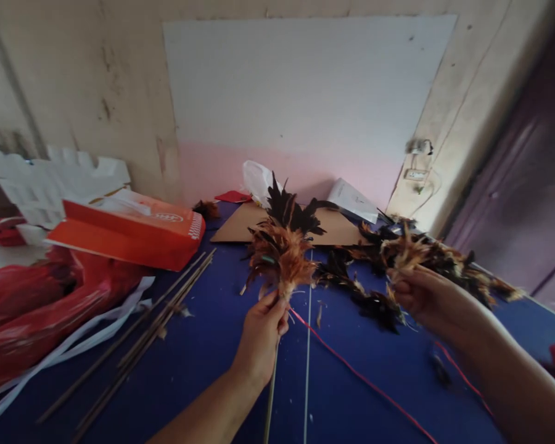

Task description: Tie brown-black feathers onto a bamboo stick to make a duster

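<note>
My left hand [263,330] is closed around a thin stick [271,394] topped with a bunch of brown and black feathers, a feather duster [282,253]. A pink string [346,364] runs from the base of those feathers across the table toward the lower right. Over on the right, my right hand [419,293] pinches a small tuft of light brown feathers [404,250]. Beneath and beyond it lies a pile of dark and brown feathers [457,265], with a black feather strip [374,305] stretching to its left.
Several thin sticks [152,333] lie on the blue table [213,388] at left, beside a red plastic bag [74,302] and white strips [87,339]. An orange box [134,231] stands behind them. Cardboard [235,225] and a white plastic bag [256,179] lie near the wall.
</note>
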A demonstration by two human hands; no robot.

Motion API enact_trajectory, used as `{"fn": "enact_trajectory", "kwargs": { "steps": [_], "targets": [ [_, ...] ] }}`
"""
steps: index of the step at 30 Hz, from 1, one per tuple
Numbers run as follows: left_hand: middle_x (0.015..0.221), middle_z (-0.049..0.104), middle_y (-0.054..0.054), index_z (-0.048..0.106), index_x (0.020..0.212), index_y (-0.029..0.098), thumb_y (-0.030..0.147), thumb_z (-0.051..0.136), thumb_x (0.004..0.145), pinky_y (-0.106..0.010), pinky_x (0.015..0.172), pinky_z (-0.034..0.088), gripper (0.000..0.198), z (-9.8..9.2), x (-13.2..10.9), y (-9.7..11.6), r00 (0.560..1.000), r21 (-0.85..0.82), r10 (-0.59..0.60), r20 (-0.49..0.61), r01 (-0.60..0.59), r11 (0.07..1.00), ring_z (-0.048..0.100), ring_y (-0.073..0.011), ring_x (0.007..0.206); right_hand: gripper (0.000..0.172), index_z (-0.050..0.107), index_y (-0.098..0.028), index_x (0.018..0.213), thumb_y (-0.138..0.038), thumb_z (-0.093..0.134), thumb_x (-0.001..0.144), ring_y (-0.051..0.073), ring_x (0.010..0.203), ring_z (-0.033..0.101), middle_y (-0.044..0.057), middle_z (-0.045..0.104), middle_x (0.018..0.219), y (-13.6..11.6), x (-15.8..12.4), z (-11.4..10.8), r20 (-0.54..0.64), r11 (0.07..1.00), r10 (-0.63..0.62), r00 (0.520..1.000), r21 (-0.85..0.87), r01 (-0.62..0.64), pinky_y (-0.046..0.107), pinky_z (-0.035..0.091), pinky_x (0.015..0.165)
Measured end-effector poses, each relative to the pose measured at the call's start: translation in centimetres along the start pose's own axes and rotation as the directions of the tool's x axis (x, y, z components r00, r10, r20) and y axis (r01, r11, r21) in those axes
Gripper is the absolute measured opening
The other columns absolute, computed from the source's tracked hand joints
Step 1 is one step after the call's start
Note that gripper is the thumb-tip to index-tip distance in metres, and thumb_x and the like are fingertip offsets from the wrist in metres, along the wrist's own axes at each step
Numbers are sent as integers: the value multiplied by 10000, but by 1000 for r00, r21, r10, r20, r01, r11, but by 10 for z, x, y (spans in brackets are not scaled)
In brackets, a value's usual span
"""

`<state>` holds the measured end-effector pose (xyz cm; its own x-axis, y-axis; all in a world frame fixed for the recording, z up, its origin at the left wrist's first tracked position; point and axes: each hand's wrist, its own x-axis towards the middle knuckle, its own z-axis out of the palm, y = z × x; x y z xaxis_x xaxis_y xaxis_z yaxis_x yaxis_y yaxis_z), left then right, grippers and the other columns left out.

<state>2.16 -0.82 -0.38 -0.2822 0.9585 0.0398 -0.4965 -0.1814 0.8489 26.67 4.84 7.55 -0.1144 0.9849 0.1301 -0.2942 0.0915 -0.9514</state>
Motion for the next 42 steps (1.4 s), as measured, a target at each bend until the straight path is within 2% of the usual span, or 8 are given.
{"fn": "enact_trajectory", "kwargs": {
  "steps": [5,11,15,18,25,32,36,42],
  "targets": [
    [539,456,35,668,776,133,234,663,628,-197,430,228,179,2,-3,0,999,-25,36,-12,-36,999,334,-53,469,219,609,-148,687,-192,775,552,61,500,549,-14,608,600,23,-14,78,238,981,184,954,20,-194,134,464,447],
    [537,481,27,634,714,135,242,593,659,-204,446,256,128,2,-4,0,999,-80,9,-47,-13,997,358,-65,464,243,612,-132,689,-296,756,581,75,491,528,-14,584,568,57,-9,116,341,986,155,927,-117,-122,166,411,425],
    [540,457,32,648,789,136,202,529,692,-205,469,261,168,1,-5,-1,998,-39,60,-10,-60,997,347,-77,486,226,588,-133,663,-320,710,623,19,362,331,-66,477,490,67,-5,122,325,968,130,937,-246,-49,166,251,353],
    [549,462,32,654,867,154,184,512,698,-214,485,276,222,0,-7,-3,993,38,119,20,-120,992,359,-93,500,211,596,-136,683,-323,682,635,21,380,291,-61,482,518,71,-2,123,307,939,131,943,-344,-18,177,207,361],
    [576,530,-4,664,934,177,269,556,734,-239,486,301,245,0,-10,-5,975,243,218,50,-224,944,432,-138,524,143,613,-137,676,-277,617,648,101,561,469,-9,564,611,83,4,124,288,769,-51,956,-600,222,211,372,521],
    [552,509,0,660,907,178,341,597,728,-234,453,279,250,0,-7,-10,971,267,238,27,-236,934,420,-135,496,200,562,-157,581,-340,611,647,105,507,440,-26,514,520,86,4,125,226,611,-140,964,-746,264,213,322,464],
    [518,456,15,650,791,165,401,560,759,-232,444,257,255,-3,-4,-13,965,297,259,27,-255,920,377,-120,473,165,624,-150,653,-313,606,668,136,593,536,4,614,615,86,4,124,303,694,-113,946,-657,294,223,403,541],
    [547,407,36,622,832,152,427,482,817,-227,445,245,309,-4,-1,-16,968,345,244,65,-251,904,330,-101,470,169,664,-143,760,-275,581,693,156,677,585,17,658,707,88,10,116,350,772,-89,933,-567,286,247,444,627]
  ]
}}
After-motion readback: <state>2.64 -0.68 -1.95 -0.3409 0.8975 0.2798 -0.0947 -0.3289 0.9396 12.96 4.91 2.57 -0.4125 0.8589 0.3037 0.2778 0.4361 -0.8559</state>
